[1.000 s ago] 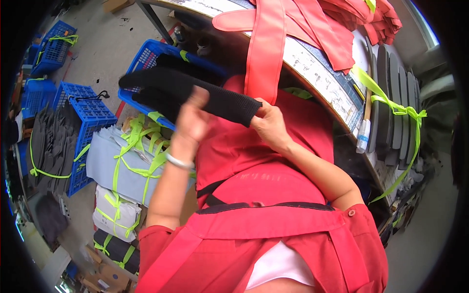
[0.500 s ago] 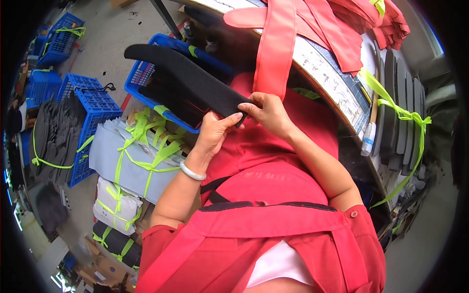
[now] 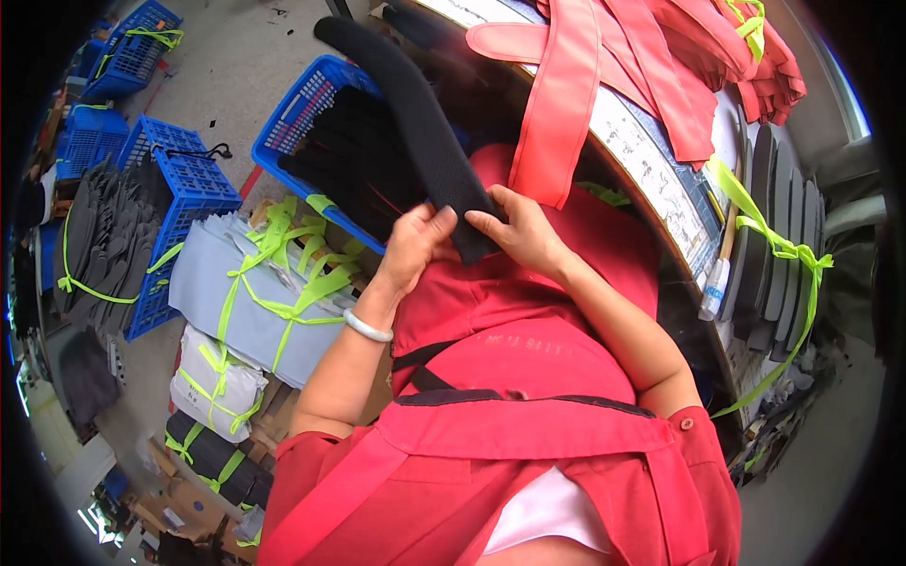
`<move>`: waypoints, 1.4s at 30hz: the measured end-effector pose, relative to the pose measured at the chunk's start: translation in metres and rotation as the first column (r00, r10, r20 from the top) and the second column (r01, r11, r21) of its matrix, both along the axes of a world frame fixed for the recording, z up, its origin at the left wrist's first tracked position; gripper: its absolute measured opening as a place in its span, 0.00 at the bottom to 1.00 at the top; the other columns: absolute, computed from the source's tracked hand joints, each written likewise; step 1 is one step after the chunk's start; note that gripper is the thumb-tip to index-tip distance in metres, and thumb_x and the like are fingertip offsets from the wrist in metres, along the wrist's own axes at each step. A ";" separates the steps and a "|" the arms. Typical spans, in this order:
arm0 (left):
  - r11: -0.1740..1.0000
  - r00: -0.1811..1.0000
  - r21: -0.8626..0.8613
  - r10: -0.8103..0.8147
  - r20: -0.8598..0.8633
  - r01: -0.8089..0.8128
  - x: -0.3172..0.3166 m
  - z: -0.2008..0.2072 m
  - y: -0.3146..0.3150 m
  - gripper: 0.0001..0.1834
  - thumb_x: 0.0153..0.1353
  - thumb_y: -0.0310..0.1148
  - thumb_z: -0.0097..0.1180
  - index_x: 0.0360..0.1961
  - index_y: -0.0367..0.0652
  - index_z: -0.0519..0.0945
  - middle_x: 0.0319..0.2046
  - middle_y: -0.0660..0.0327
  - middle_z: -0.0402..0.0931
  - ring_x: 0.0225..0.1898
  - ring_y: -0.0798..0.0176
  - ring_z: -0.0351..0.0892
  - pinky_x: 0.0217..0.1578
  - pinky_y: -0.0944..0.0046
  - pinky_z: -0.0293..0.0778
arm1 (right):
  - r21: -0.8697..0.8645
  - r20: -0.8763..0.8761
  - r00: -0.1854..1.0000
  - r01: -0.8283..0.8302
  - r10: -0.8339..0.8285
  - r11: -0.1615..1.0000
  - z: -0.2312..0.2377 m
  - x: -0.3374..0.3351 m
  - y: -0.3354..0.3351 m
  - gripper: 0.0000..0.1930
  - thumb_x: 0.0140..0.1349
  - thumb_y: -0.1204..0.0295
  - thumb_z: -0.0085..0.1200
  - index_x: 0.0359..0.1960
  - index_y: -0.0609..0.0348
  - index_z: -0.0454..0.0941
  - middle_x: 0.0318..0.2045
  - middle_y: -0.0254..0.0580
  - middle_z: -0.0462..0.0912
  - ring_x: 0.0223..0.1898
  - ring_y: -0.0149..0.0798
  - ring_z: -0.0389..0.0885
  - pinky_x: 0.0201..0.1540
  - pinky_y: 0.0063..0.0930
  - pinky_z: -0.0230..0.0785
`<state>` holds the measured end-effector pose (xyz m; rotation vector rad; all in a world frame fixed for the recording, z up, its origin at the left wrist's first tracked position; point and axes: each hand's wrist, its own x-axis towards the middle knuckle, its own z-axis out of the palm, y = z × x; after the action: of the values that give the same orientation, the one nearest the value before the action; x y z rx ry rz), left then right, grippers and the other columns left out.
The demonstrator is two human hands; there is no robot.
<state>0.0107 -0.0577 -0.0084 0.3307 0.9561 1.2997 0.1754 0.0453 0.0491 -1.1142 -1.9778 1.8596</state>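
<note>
A long, curved black strap piece [image 3: 422, 118], wide and plain-faced, slants from over my lap up to the left. Its near end sits between my two hands. My left hand [image 3: 415, 250], with a pale bangle on the wrist, pinches one edge of that end. On the opposite edge, my right hand [image 3: 524, 231] grips with thumb and fingers. Beyond the strap, a blue plastic basket [image 3: 274, 127] holds more black pieces [image 3: 344, 146], partly hidden by the strap. A red strap piece [image 3: 557, 113] hangs over the worktable edge, just beyond my right hand.
The worktable [image 3: 628, 141] runs along my right, bearing red pieces [image 3: 661, 85]. Grey foam strips [image 3: 774, 226] tied with green ribbon stand beside it. On the left are a tied grey fabric stack [image 3: 212, 269], a white bundle [image 3: 215, 387] and a blue crate [image 3: 184, 189].
The strap piece has swung rightward and more upright. A smooth face now shows where a textured mesh face showed before. My hands have shifted slightly on its near end, still gripping it.
</note>
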 end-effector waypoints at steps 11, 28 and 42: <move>0.998 0.995 -0.035 0.053 0.082 -0.050 0.017 0.005 -0.015 0.15 0.65 0.27 0.57 0.51 0.37 0.73 0.42 0.58 0.79 0.39 0.64 0.81 0.40 0.62 0.80 | 0.052 0.060 0.998 -0.008 0.005 0.999 -0.024 -0.009 -0.004 0.18 0.66 0.64 0.57 0.46 0.69 0.74 0.29 0.45 0.80 0.30 0.32 0.77 0.34 0.29 0.71; 0.767 0.959 -0.579 0.176 -0.223 -0.276 -0.071 -0.218 -0.065 0.18 0.66 0.30 0.54 0.55 0.38 0.72 0.46 0.55 0.76 0.42 0.55 0.80 0.40 0.55 0.81 | 0.437 -0.005 0.965 0.240 -0.264 0.867 -0.011 0.032 0.009 0.09 0.66 0.70 0.55 0.43 0.61 0.76 0.24 0.35 0.75 0.26 0.28 0.73 0.31 0.24 0.69; 0.933 0.942 0.266 -0.293 0.163 0.244 0.044 0.024 0.139 0.29 0.70 0.49 0.48 0.62 0.36 0.66 0.59 0.55 0.71 0.59 0.58 0.72 0.62 0.57 0.66 | -0.161 -0.176 0.921 0.321 -0.347 0.933 0.003 0.114 0.031 0.09 0.68 0.66 0.52 0.37 0.59 0.77 0.24 0.26 0.73 0.26 0.21 0.69 0.27 0.21 0.65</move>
<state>0.0545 0.0817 0.0152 0.4923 0.5583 1.1704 0.2895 0.0762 0.0523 -1.1597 -1.4686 1.8500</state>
